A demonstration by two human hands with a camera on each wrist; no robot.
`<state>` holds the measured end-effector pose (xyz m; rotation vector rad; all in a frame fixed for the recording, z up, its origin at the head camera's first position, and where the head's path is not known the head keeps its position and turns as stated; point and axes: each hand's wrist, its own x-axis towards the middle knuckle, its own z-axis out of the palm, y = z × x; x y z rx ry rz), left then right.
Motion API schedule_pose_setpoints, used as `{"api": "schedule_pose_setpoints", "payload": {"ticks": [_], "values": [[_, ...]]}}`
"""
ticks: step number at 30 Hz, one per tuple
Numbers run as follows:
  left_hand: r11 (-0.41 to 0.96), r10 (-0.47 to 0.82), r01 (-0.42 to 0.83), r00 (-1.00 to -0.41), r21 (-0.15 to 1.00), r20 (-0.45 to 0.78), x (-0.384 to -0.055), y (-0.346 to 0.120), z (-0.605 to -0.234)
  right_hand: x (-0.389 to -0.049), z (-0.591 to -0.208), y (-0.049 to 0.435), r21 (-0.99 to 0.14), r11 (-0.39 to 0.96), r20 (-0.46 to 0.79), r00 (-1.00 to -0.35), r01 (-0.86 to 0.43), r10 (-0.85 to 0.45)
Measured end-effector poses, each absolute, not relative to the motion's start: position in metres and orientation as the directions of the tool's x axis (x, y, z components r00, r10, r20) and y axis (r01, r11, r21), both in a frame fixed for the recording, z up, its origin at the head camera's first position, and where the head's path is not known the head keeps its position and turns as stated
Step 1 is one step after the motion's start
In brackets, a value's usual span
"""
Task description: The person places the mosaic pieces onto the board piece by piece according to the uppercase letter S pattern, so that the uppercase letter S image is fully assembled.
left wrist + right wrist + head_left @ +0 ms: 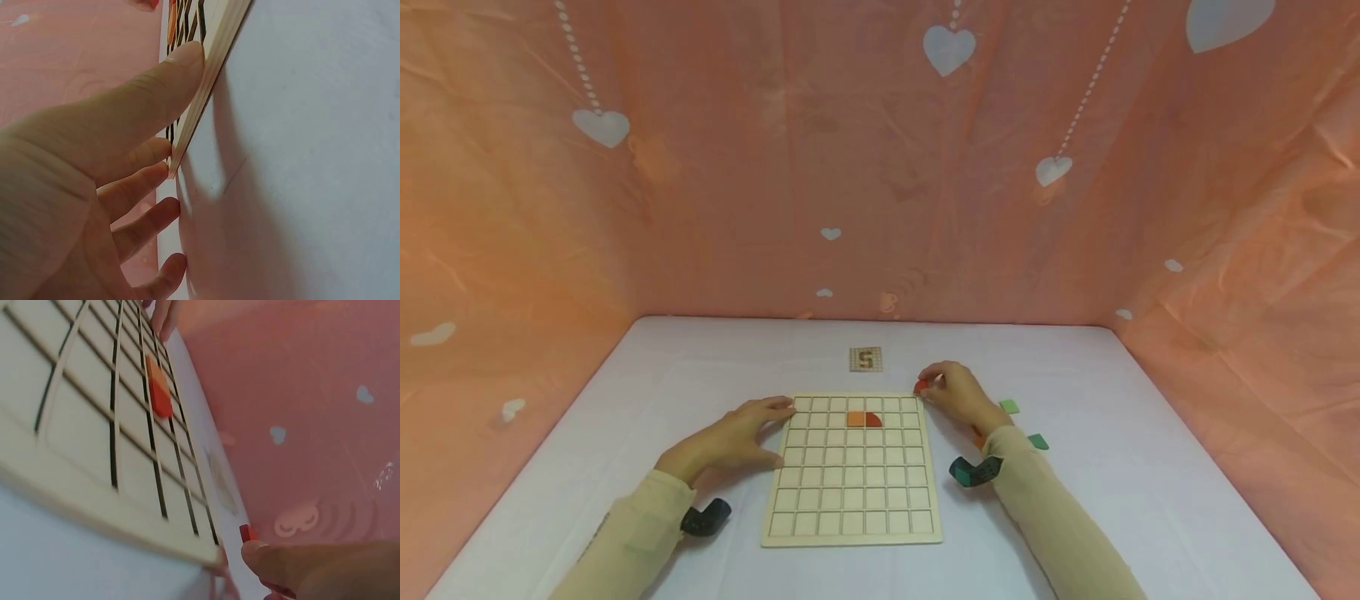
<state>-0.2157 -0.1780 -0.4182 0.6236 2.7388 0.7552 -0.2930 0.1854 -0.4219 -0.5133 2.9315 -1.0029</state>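
Note:
A wooden grid board (pixel 831 500) lies flat on the table. On it, an orange square tile (pixel 856 419) and a red quarter-round tile (pixel 873 420) fill neighbouring cells of the second row from the far side. Just off the board's far right corner, my right hand (pixel 958 396) pinches another red tile (pixel 920 387) between thumb and fingers; its full shape is partly covered. My left hand (pixel 733 437) rests at the board's left edge, fingers extended and spread. In the left wrist view the thumb (pixel 187 62) lies against the board's rim.
Beyond the board lies a small card (pixel 866 359) with a brown figure on a grid. Right of my right wrist are a light green tile (pixel 1009 407) and a darker green tile (pixel 1038 442). An orange piece (pixel 979 440) is partly hidden by that wrist.

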Motion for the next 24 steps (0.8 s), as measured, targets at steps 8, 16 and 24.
{"api": "schedule_pose_setpoints", "payload": {"ticks": [8, 16, 24], "values": [[0.767, 0.473, 0.352, -0.876, 0.536, -0.101, -0.216, -0.179, -0.418, -0.284, -0.418, 0.169, -0.631, 0.7, 0.121, -0.934, -0.335, -0.337], [0.763, 0.481, 0.366, -0.872, 0.533, -0.09, -0.216, -0.179, -0.418, -0.279, -0.414, 0.155, -0.633, 0.68, 0.129, -0.916, -0.371, -0.38], [0.761, 0.484, 0.366, -0.87, 0.535, -0.093, -0.218, -0.179, -0.421, -0.274, -0.415, 0.143, -0.618, 0.685, 0.121, -0.908, -0.386, -0.402]]}}
